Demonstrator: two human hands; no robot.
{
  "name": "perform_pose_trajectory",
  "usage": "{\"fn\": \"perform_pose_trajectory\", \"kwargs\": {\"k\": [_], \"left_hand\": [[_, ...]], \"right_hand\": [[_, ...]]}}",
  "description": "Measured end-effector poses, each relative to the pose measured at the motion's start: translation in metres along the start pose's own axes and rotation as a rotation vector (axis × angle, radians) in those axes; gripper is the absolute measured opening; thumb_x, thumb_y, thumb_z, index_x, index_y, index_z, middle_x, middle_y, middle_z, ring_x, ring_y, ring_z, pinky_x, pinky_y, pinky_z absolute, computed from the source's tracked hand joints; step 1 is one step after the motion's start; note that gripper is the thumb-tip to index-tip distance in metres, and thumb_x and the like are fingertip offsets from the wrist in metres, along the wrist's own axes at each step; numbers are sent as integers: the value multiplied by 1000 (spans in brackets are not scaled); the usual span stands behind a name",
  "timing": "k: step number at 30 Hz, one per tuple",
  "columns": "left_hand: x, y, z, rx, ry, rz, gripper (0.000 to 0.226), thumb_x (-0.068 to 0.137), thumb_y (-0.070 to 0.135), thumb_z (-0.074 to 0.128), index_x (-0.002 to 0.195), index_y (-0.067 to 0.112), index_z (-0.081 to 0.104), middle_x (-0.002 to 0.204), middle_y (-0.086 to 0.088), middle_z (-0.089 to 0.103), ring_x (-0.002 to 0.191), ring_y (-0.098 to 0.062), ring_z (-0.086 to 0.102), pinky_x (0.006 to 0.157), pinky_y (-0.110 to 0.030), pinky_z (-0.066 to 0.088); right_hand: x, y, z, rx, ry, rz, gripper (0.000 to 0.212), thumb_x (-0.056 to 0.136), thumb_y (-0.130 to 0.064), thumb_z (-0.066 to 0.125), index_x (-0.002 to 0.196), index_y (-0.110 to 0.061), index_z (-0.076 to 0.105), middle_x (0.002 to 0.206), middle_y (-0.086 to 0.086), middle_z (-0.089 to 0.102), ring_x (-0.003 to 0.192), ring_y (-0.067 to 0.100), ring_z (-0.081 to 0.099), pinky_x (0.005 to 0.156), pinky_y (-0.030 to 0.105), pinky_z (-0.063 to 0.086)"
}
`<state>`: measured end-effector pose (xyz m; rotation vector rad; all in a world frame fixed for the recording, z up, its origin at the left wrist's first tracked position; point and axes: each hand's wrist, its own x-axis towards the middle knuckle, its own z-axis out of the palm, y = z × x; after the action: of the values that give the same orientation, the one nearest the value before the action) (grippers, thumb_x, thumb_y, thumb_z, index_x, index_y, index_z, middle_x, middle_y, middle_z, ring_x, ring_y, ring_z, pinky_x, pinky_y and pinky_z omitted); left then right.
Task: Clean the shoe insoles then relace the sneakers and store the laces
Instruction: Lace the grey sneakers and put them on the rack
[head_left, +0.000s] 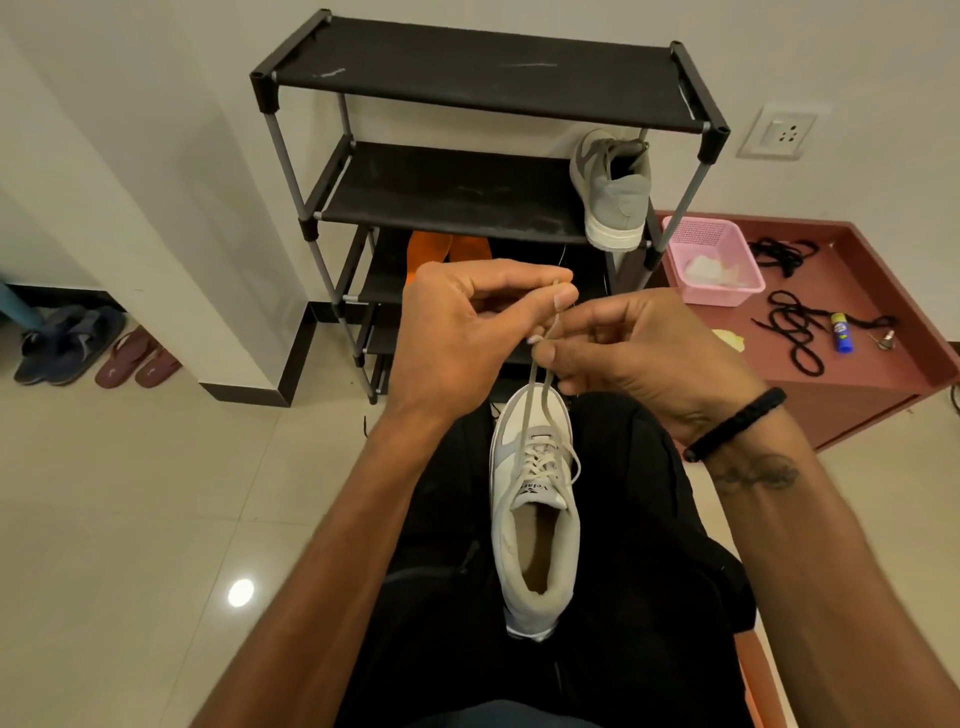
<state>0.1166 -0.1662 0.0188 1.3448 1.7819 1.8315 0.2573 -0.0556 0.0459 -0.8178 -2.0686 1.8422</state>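
Black shoe rack (483, 78), cream tiled floor (130, 493).

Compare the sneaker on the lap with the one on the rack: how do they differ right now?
The white sneaker lies flat between the thighs, heel toward the camera, while the grey sneaker stands tipped on the shoe rack, its heel and sole facing out. The white sneaker has a lace threaded through it, its ends pinched by the left hand and right hand; nothing touches the grey sneaker, and its lacing is hidden. Both have pale soles.
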Motion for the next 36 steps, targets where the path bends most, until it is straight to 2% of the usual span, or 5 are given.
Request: {"fn": "perform_pose_trajectory", "kwargs": {"k": [6,10,19,26,36], "left_hand": [[-16,-17,-5,-34,60,-83,29,101,30,67,125,15,73,113,7,77,104,-8,73,85,-28,60],[-64,-60,1,-61,-339,-425,62,83,84,55,135,50,60,116,11,66,99,-8,65,85,-35,59],[-93,-56,17,283,-428,-330,16,100,42,66,86,35,69,104,10,54,94,-6,58,80,-21,52],[-139,-40,14,442,-288,-240,13,89,30,80,101,26,81,97,15,70,89,1,66,80,-13,55],[-148,-47,32,893,-547,-167,25,103,42,54,94,25,70,97,6,67,86,-16,65,64,-31,44]], "right_hand": [[3,5,2,6,36,-34,18,82,-9,79,99,-5,78,96,25,73,77,23,67,76,35,62],[0,7,1,143,15,-65,21,81,-8,77,101,1,75,98,28,72,76,23,67,72,30,62],[-5,24,-9,339,234,-98,28,80,-9,77,106,2,73,89,16,75,76,20,70,73,31,60],[-27,70,-8,-77,400,-145,12,86,-10,79,98,-12,78,86,4,77,76,22,75,73,33,62],[-66,108,26,-134,286,-20,14,81,-6,83,87,-16,76,83,-3,77,77,15,75,77,35,63]]}}
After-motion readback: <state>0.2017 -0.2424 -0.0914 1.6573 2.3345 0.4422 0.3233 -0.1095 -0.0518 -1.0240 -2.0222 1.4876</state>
